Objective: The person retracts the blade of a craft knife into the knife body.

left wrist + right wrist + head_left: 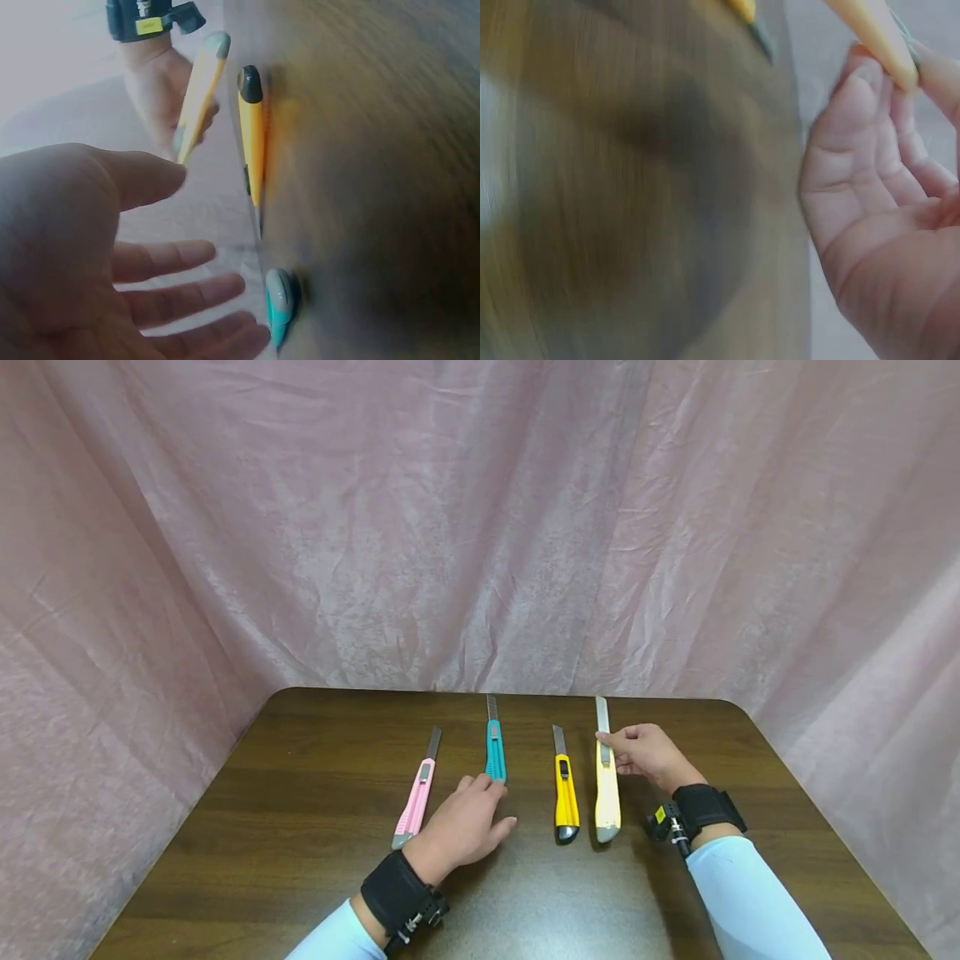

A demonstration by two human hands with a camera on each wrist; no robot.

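Note:
My right hand (651, 755) pinches a pale yellow utility knife (607, 797) between thumb and fingers, near its slider. In the left wrist view this knife (199, 90) is raised off the table, its grey end tilted up. My left hand (463, 823) hovers low with fingers extended and holds nothing. Its fingertips overlap the lower end of a teal utility knife (495, 750) in the head view. A pink utility knife (415, 802) lies left of that hand. Between the hands lies a yellow utility knife (566, 793) with a black end. All the blades are extended, pointing away from me.
The knives are on a dark brown wooden table (300, 793) with rounded far corners. Directly behind its far edge hangs a pink curtain (420, 568), which also runs along both sides. Each wrist wears a black strap (708, 807) with a small camera.

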